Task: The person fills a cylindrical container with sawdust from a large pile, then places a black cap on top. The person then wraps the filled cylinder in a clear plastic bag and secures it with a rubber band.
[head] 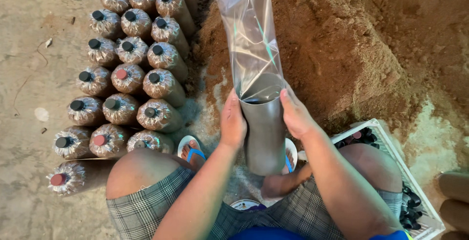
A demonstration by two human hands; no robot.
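Concrete floor [29,74] under me, my left hand [233,123] and right hand [294,115] have their fingers clamped on a grey metal tube [265,137] between my knees, clear plastic bag [249,35] rising from it. Packed capped bags [132,79] stand left, brown sawdust heap [342,40] ahead, white crate [391,147] right.

Rows of filled bags [128,79] stand packed together on the concrete floor [29,74] at the left, each clear-skinned, brown inside and stopped with a cap, mostly black, a few red. One bag [73,175] lies on its side nearest the camera, its red cap pointing left. A big heap of reddish-brown soil [361,40] fills the upper right. At the lower right sits a white crate [391,147] holding black caps [410,206], with one red among them. Pale patches of floor show beside the crate.
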